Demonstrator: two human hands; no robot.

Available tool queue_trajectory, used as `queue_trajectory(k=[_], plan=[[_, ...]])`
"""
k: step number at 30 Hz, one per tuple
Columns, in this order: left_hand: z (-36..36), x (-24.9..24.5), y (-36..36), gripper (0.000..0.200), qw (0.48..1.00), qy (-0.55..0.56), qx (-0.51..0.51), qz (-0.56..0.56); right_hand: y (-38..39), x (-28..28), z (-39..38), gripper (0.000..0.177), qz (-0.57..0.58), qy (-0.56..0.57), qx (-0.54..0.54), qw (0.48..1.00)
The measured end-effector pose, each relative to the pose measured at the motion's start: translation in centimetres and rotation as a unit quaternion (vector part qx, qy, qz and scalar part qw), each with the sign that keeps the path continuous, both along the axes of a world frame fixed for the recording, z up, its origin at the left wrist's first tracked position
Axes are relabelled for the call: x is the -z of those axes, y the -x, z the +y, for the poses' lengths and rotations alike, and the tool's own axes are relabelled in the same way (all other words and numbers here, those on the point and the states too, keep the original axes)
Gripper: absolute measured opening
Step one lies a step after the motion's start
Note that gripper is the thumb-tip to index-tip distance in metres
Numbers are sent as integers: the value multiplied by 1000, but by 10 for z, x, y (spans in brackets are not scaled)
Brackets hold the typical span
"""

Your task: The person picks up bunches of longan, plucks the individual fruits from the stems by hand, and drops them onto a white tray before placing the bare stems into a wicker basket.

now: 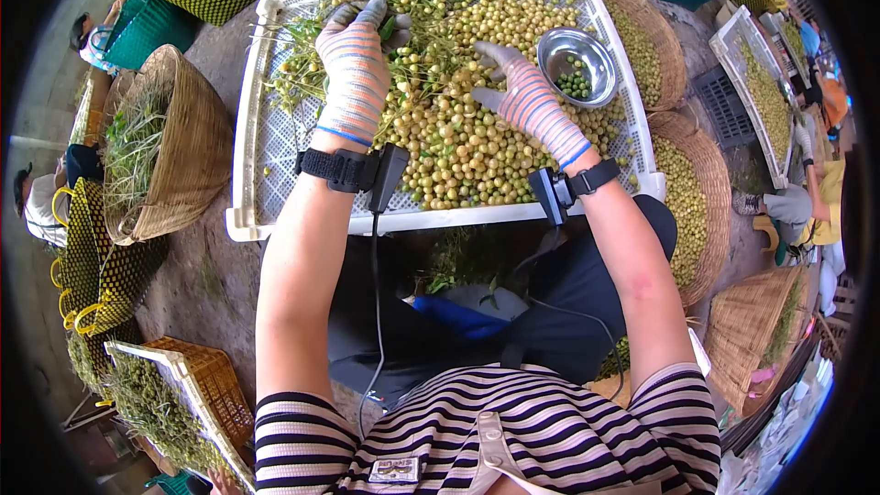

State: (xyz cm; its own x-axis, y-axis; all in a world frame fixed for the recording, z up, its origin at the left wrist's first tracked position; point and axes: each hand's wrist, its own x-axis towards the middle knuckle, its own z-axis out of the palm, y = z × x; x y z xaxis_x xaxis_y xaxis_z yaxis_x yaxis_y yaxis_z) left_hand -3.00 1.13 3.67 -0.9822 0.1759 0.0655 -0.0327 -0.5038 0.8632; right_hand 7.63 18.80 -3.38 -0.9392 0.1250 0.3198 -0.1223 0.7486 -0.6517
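A white mesh tray (249, 165) in front of me holds a heap of round yellow-green fruits (458, 151), with stemmy sprigs (298, 60) at its left and back. My left hand (354, 69), in a striped grey-fingered glove, is closed among the sprigs at the back left, beside a long thin stem; what its fingers hold is too hidden to name. Over the middle right of the heap, my right hand (532, 96) has its gloved fingers spread, with nothing in them. A metal bowl (600, 64) with several small green fruits rests on the fruits just right of it.
Wicker baskets of fruit (710, 211) line the tray's right side. A tall basket of stems (197, 147) and yellow-black woven baskets (119, 266) are on the left. Another tray (170, 394) lies lower left. People are at both edges, one in yellow (828, 202).
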Motion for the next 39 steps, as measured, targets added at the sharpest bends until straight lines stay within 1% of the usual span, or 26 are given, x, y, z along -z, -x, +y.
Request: queue_trajectory(k=[3, 4, 5, 8, 9, 10, 11, 12, 13, 15, 16, 19, 21, 23, 24, 25, 27, 28, 29, 31, 32, 33, 35, 36, 37, 39], plan=[[2, 3, 0, 12, 1000, -8, 16, 7, -5, -25, -17, 52, -27, 48, 7, 998], [4, 3, -1, 13, 1000, 2, 8, 6, -2, -15, -16, 44, 23, -41, 22, 999], [4, 4, -2, 13, 1000, 2, 9, 6, -1, -9, -15, 44, 23, -41, 22, 999], [4, 7, -2, 12, 1000, -3, 11, 4, -1, -7, -17, 30, -47, -40, 41, 997], [4, 8, -2, 11, 1000, -2, 6, -5, 0, -6, -16, 30, -47, -39, 40, 997], [5, 9, -2, 10, 1000, -1, 0, -13, 1, -6, -13, 30, -123, 135, 60, 981], [6, 11, -3, 10, 1000, -1, -1, -12, 1, -6, -10, 31, -196, 304, 77, 929], [8, 10, -7, 8, 1000, -6, -2, -19, 0, -12, -7, 33, -223, 335, 74, 912], [10, 8, -10, 7, 1000, -10, -3, -26, -1, -11, -5, 33, -222, 335, 74, 913], [11, 6, -10, 6, 1000, -4, -10, -24, -3, -10, -3, 34, -157, 269, 35, 950], [10, 6, -8, 5, 1000, 0, -8, -14, -5, -12, -2, 34, -156, 268, 37, 950], [9, 4, -5, 6, 1000, 7, -16, -19, -9, -21, -7, 38, -48, 162, -9, 986], [5, 3, -1, 6, 1000, -16, -1, -11, -10, -14, -5, 43, -23, 164, -21, 986], [-1, 1, 5, 7, 1000, -21, -7, 1, -10, -2, 1, 45, 34, -59, 1, 998], [-3, 1, 7, 5, 999, -25, -23, 2, -11, -3, 3, 42, -68, -68, 24, 995], [-4, 0, 9, 6, 999, -30, -39, 5, -11, -3, 3, 42, -66, -69, 26, 995], [-4, 0, 11, 7, 999, -12, -47, 5, -9, -7, -2, 49, -95, 33, 44, 994], [-4, -1, 8, 7, 999, -15, -37, 4, -7, -11, -4, 58, -91, 90, 29, 991], [-4, -1, 6, 7, 999, -16, -27, 3, -6, -14, -7, 58, -93, 90, 27, 991], [-2, 2, 5, 7, 999, -23, -30, -1, -8, -29, -17, 66, -32, 48, 3, 998], [-1, 3, 5, 8, 999, -22, -28, 6, -9, -30, -23, 65, 20, -18, 26, 999], [1, 3, 4, 8, 999, -22, -25, 12, -8, -33, -28, 65, 20, -19, 26, 999], [2, 4, 1, 11, 1000, -7, -19, 2, -7, -37, -35, 51, -5, -87, 73, 994], [3, 5, 0, 12, 1000, -2, -16, 2, -5, -32, -35, 38, -7, -72, 84, 994], [3, 6, 0, 12, 1000, 4, -13, 3, -2, -26, -34, 38, -7, -70, 84, 994], [1, 7, 0, 12, 1000, -9, -3, 6, 0, -20, -28, 33, 32, -13, 57, 998]])
